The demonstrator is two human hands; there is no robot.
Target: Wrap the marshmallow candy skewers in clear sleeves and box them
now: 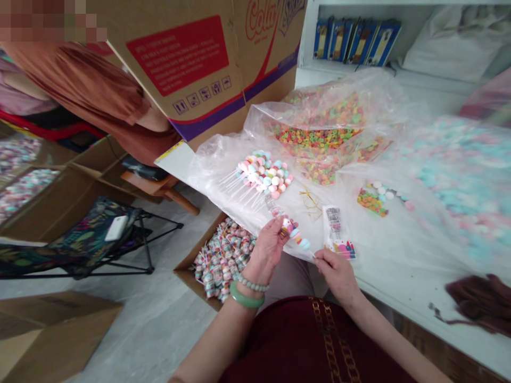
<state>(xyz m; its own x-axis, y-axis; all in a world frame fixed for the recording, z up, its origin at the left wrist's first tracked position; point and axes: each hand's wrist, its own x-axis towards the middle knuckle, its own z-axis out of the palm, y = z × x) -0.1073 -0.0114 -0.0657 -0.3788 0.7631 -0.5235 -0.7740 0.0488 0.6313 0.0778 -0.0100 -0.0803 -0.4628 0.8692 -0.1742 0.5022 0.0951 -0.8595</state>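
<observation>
A white table fills the right of the frame, covered by a clear plastic sheet that appears to keep the candy off the bare surface. A large cardboard box leans in at upper center. Below the table edge, at lower center, an open carton sits on the floor, packed with wrapped candy sticks and placed within easy reach of the hands.

Ring candy lies heaped at upper center. A stack of candy skewers rests left of center, their sticks aligned toward the lower left, which keeps them orderly.

At lower center, the left hand, wearing a green bangle, has its fingers curled closed around one candy skewer, holding it above the sheet. The right hand has its fingers nearly closed at the stick's lower tip; whether they grip it cannot be told. Gold ties lie just above the skewer, and a printed label lies just beyond the right hand.
</observation>
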